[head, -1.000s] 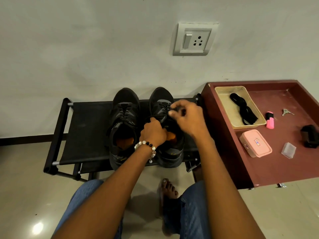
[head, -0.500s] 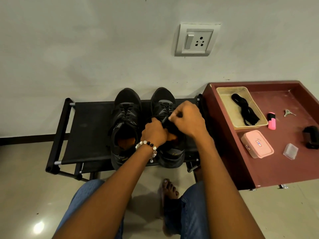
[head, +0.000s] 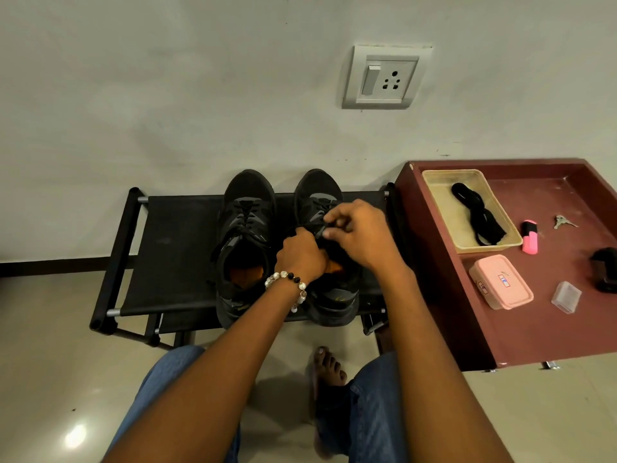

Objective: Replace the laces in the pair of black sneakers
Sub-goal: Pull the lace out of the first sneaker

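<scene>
Two black sneakers stand side by side on a black shoe rack (head: 173, 248), toes toward the wall. The left sneaker (head: 245, 228) is laced and untouched. Both hands work over the right sneaker (head: 317, 192). My left hand (head: 300, 255), with a bead bracelet at the wrist, grips the shoe's tongue area. My right hand (head: 357, 232) pinches the black lace at the eyelets. A bundle of black laces (head: 477, 215) lies in a beige tray (head: 444, 208) on the red table.
The dark red table (head: 500, 335) stands right of the rack and holds a pink highlighter (head: 530, 237), keys (head: 562, 222), a pink box (head: 500, 282), a clear small case (head: 566, 297) and a black object (head: 606, 269). My knees and a bare foot (head: 329, 365) are below. A wall socket (head: 385, 78) is above.
My right hand has drawn slightly back toward me along the right sneaker's laces. My left hand stays on the same shoe.
</scene>
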`<state>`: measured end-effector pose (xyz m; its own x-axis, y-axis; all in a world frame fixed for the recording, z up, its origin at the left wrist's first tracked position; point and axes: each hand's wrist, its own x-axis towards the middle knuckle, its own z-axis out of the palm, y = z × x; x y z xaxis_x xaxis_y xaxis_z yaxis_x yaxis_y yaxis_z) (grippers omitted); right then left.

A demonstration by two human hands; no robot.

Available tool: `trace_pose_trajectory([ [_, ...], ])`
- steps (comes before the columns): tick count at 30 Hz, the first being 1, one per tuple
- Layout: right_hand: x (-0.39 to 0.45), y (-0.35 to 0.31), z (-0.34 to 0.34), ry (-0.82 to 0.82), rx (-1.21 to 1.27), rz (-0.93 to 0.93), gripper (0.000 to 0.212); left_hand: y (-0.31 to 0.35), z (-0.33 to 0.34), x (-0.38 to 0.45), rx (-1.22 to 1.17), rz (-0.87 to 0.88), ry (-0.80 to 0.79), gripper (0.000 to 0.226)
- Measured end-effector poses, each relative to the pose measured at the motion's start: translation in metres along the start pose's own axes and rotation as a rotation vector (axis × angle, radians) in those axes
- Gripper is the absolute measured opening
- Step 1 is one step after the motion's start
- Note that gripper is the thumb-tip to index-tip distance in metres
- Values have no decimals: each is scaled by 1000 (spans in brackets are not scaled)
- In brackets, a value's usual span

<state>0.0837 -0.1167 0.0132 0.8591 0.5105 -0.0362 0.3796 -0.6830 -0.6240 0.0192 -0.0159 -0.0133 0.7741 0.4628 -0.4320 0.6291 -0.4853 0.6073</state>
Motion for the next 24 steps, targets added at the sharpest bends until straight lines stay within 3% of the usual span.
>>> trace_pose_trajectory([
  [3,2,-4,1,-80,-280,-27,31,1,-1,0,-14,4,3,48],
  [8,0,-7,-2,0,-283,-13,14,3,-2,-1,-24,2,-4,44],
  [11,-3,-5,-1,69,25,105,5,3,-3,-2,3,8,3,43],
  [15,-7,6,-15,279,597,363,15,4,-6,-3,-9,18,-22,36],
  [17,-6,14,-19,305,453,377,6,6,-9,-5,8,20,-41,31],
  [20,-5,16,-19,186,-10,403,41,8,-14,-8,58,2,22,37],
  [21,-4,14,-19,176,-45,392,42,8,-17,-9,83,8,81,40],
  [24,-5,7,-20,81,156,300,26,10,-22,-11,146,104,274,36],
])
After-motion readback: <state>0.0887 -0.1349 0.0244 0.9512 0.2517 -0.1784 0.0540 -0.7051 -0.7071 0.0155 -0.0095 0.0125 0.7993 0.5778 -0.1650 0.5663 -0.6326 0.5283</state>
